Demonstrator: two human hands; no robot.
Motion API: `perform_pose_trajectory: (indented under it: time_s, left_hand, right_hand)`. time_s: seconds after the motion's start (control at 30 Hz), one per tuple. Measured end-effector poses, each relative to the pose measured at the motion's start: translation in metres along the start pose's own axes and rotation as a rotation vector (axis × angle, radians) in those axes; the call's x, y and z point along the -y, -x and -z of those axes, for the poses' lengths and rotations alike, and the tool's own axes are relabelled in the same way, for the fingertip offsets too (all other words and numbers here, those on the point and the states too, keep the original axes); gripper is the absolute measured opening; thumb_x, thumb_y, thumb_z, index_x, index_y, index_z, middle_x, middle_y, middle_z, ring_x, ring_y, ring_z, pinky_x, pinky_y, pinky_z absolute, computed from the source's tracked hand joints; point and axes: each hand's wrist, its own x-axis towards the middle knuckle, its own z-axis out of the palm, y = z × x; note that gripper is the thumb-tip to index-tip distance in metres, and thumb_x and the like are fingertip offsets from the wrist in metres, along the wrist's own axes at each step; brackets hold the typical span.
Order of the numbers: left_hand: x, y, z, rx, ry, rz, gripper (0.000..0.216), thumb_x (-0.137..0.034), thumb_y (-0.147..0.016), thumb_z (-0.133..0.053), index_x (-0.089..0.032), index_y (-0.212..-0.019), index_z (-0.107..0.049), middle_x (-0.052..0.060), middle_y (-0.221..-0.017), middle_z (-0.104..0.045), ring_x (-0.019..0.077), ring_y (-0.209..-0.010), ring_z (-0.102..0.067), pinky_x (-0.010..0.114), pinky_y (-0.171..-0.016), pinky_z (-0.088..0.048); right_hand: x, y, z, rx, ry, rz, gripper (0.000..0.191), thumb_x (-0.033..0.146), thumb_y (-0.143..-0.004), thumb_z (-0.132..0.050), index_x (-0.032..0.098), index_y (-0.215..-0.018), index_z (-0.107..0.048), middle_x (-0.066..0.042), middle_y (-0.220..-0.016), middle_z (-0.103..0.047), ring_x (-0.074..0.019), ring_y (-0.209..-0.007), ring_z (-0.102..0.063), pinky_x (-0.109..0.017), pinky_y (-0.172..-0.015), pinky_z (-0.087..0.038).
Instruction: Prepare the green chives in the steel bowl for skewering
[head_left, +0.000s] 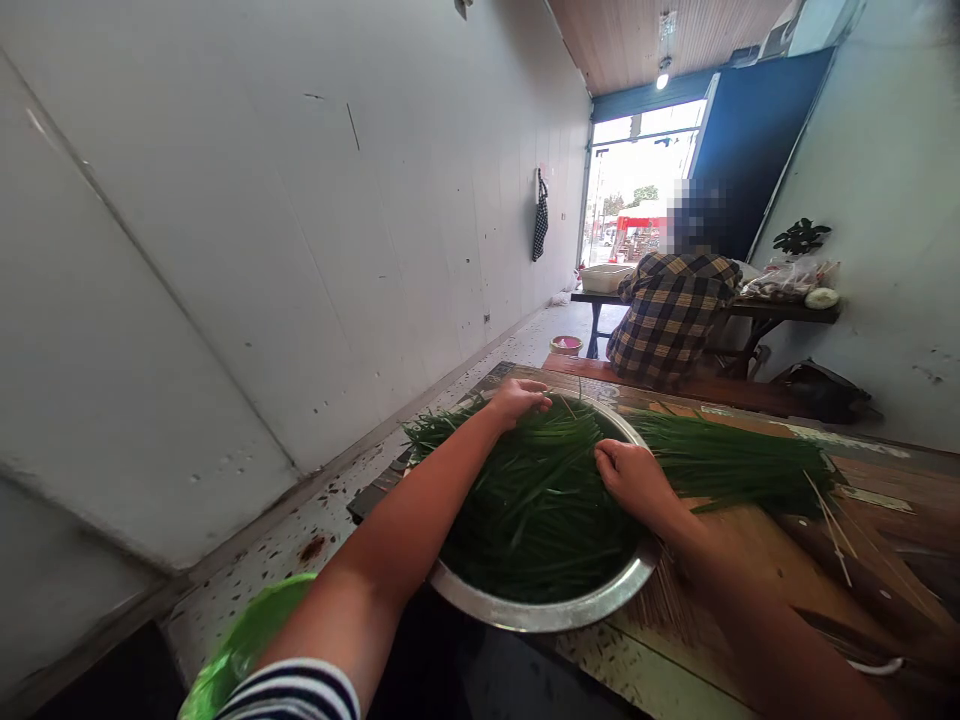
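Note:
A wide metal bowl point(551, 612) full of long green chives point(555, 520) stands on the table in front of me. My left hand point(521, 402) is over the bowl's far left side, fingers and thumb pinched on chives. Beside its fingertips shows a thin stick point(568, 407), possibly a skewer; I cannot tell whether the hand touches it. At the bowl's right side, my right hand point(630, 475) is closed with curled fingers, gripping chive blades that run between both hands. To its right lies a flat pile of chives point(735, 460) on the table.
Thin wooden skewers point(664, 600) lie beside the bowl, with several more sticks point(832, 525) farther right. A green bag-lined bin point(251, 640) stands at lower left. Beyond my table, a person in a plaid shirt point(671, 310) sits on a bench point(577, 368) at another table.

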Motion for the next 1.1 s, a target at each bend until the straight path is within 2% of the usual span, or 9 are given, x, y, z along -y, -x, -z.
perform_pose_trajectory:
  time_s: [0.17, 0.27, 0.4, 0.5, 0.57, 0.83, 1.1]
  left_hand:
    - [0.002, -0.005, 0.002, 0.016, -0.066, 0.064, 0.025, -0.001, -0.070, -0.055, -0.008, -0.092, -0.063, 0.003, -0.066, -0.065, 0.0019, -0.040, -0.038, 0.016, -0.039, -0.025]
    - [0.006, -0.008, 0.002, 0.020, -0.130, 0.050, 0.020, -0.009, -0.070, -0.059, -0.009, -0.089, -0.066, 0.002, -0.067, -0.064, 0.0019, -0.040, -0.032, 0.017, -0.038, -0.020]
    - [0.012, -0.010, 0.000, -0.043, -0.218, -0.100, 0.022, -0.027, -0.067, -0.068, -0.010, -0.081, -0.069, 0.004, -0.066, -0.065, 0.0040, -0.044, -0.038, 0.019, -0.042, -0.028]
    - [0.015, -0.009, -0.003, -0.095, -0.246, -0.204, 0.024, -0.029, -0.064, -0.069, -0.010, -0.078, -0.071, 0.005, -0.066, -0.066, 0.0072, -0.053, -0.047, 0.020, -0.052, -0.037]
    - [0.015, -0.007, -0.005, -0.120, -0.282, -0.239, 0.021, -0.028, -0.064, -0.068, -0.010, -0.075, -0.071, 0.006, -0.066, -0.066, 0.0078, -0.055, -0.048, 0.020, -0.054, -0.038]
    - [0.012, -0.002, -0.010, -0.169, -0.418, -0.283, 0.021, -0.027, -0.067, -0.063, -0.010, -0.073, -0.072, 0.005, -0.065, -0.067, 0.0081, -0.053, -0.047, 0.020, -0.053, -0.036]
    - [0.015, -0.006, -0.010, -0.147, -0.361, -0.305, 0.022, -0.027, -0.069, -0.063, -0.010, -0.080, -0.072, 0.006, -0.070, -0.068, 0.0074, -0.055, -0.049, 0.020, -0.055, -0.039]
  right_hand:
    - [0.000, 0.000, 0.000, -0.003, -0.003, 0.001, 0.028, 0.023, -0.085, -0.037, 0.018, -0.068, -0.059, -0.005, -0.068, -0.066, -0.0129, -0.062, -0.053, -0.025, -0.058, -0.027]
    - [0.000, 0.000, 0.000, -0.004, -0.007, 0.004, 0.028, 0.022, -0.085, -0.037, 0.018, -0.069, -0.060, -0.005, -0.069, -0.066, -0.0131, -0.063, -0.054, -0.025, -0.059, -0.028]
    - [-0.001, -0.001, -0.001, -0.003, -0.014, 0.009, 0.028, 0.023, -0.085, -0.037, 0.018, -0.070, -0.060, -0.004, -0.070, -0.066, -0.0127, -0.063, -0.054, -0.025, -0.059, -0.028]
    - [-0.001, 0.000, -0.001, -0.005, -0.013, 0.009, 0.029, 0.023, -0.085, -0.037, 0.018, -0.068, -0.059, -0.004, -0.068, -0.066, -0.0125, -0.061, -0.053, -0.025, -0.058, -0.027]
    - [-0.001, 0.000, -0.001, -0.005, -0.011, 0.009, 0.029, 0.023, -0.085, -0.037, 0.018, -0.066, -0.058, -0.004, -0.066, -0.065, -0.0123, -0.059, -0.052, -0.025, -0.057, -0.027]
    - [0.001, 0.000, 0.000, 0.002, -0.011, 0.009, 0.030, 0.023, -0.085, -0.036, 0.018, -0.066, -0.059, -0.004, -0.066, -0.064, -0.0123, -0.059, -0.051, -0.025, -0.056, -0.026]
    - [0.002, 0.001, 0.003, 0.014, -0.009, 0.008, 0.029, 0.023, -0.085, -0.037, 0.018, -0.067, -0.059, -0.004, -0.067, -0.064, -0.0123, -0.061, -0.052, -0.025, -0.058, -0.026]
